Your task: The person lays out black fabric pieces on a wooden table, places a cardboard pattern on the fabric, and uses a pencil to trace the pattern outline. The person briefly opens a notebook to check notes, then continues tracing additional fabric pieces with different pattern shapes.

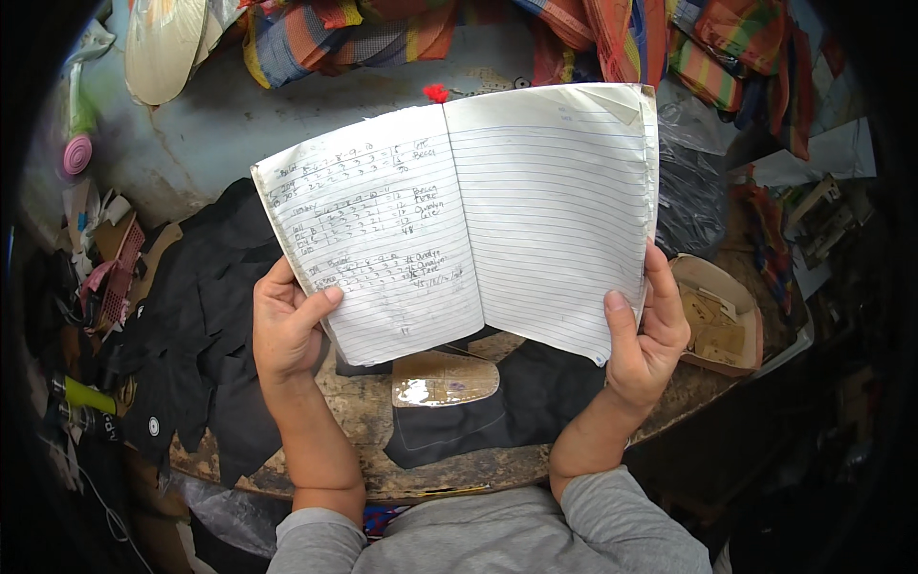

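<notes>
An open lined notebook (pixel 545 210) is held up above the workbench, its left page filled with handwriting and its right page blank. My left hand (pixel 290 320) grips the lower left edge, thumb on the page and fingers behind. At the lower right edge my right hand (pixel 647 335) holds it the same way. A bit of red (pixel 436 93) shows at the top of the spine. Below the notebook, a brown taped pattern piece (pixel 445 380) lies on black fabric (pixel 449 429) that bears a pale traced outline. The notebook hides part of the bench behind it.
Black cut fabric (pixel 191 316) is heaped at the left. A shallow box of cardboard pieces (pixel 717 316) stands at the right, near black plastic (pixel 684 182). Colourful checked fabric (pixel 354 43) lies along the back. A yellow-green object (pixel 88 394) sits at the left edge.
</notes>
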`<state>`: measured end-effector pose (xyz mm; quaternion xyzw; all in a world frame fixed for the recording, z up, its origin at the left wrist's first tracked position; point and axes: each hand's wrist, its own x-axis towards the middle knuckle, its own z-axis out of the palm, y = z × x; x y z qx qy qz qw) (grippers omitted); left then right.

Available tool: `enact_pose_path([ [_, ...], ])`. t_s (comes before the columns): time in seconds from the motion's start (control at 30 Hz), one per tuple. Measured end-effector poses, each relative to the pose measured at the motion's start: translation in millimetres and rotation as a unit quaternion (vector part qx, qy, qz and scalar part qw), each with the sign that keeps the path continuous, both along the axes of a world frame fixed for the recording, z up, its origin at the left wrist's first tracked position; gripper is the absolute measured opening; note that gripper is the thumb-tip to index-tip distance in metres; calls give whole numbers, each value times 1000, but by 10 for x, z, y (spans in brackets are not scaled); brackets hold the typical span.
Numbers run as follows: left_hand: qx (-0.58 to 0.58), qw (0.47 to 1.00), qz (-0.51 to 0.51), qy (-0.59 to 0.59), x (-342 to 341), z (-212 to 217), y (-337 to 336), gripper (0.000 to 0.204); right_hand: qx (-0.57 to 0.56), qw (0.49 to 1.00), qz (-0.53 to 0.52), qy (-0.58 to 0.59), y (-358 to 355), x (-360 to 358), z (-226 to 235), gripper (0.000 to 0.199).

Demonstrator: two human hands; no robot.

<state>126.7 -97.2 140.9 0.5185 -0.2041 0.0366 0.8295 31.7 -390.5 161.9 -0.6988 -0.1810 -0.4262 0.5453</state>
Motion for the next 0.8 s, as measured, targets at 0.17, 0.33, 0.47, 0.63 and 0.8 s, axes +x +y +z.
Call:
enact_pose_path([
  [0.17, 5, 1000, -8, -12, 2, 7, 1, 45, 33, 999, -31, -8, 27, 10, 3, 45],
  [0.33, 0, 1000, -8, -3, -31, 39, -20, 45, 12, 1000, -2, 2, -20, 7, -15, 51],
  [0.47, -5, 1000, 3, -9, -50, 41, -45, 45, 69, 998, -10, 11, 12, 10, -49, 46],
  [0.63, 0, 1000, 3, -7, -47, 53, -48, 45, 74, 997, -10, 19, 10, 31, -44, 48],
  [0.8, -1, 1000, 0, -15, -56, 70, -41, 45, 69, 997, -1, 22, 16, 35, -56, 49],
])
